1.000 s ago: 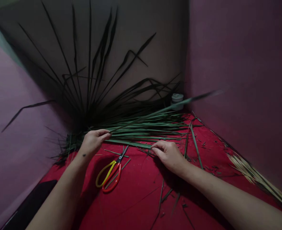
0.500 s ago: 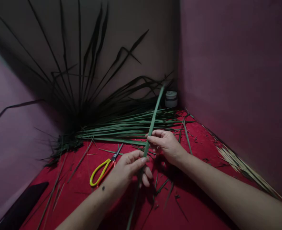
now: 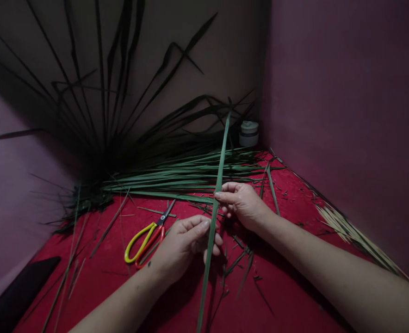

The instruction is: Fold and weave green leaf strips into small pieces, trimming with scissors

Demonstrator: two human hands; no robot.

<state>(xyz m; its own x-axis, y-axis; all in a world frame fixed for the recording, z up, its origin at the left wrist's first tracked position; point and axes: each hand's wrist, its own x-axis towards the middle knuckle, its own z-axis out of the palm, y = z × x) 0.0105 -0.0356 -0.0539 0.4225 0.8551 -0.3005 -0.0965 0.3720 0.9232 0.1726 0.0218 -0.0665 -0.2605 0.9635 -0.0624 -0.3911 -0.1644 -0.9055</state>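
a black object (image 3: 24,291) lies at the near left edge, too dark to name. the leaf (image 3: 214,213) starts at the bottom edge of view, a little right of centre, and its long axis runs away from the person, leaning slightly right toward its far tip. it crosses both hands, raised over the red surface (image 3: 277,314).

the left hand (image 3: 194,236) is the nearer one, on the leaf's left side: fingers loosely curled behind it, thumb tip at its left edge. it touches the leaf, but i cannot tell whether it grips.

the right hand (image 3: 237,201) is just beyond, on the leaf's right side, thumb and fingers together, pinching the leaf between them. the two hands are near each other but apart, with a short length of leaf between.

scraps (image 3: 248,263) lie around below the right hand. the scissors (image 3: 162,218) lie left of the left hand, blades pointing away and to the right. pale stalks (image 3: 360,243) lie along the right wall (image 3: 346,92).

farther back, a pile (image 3: 176,176) of green leaves lies crosswise behind the held one. a jar (image 3: 249,134) stands in the back corner, and dark fronds (image 3: 111,53) fan up at the left.
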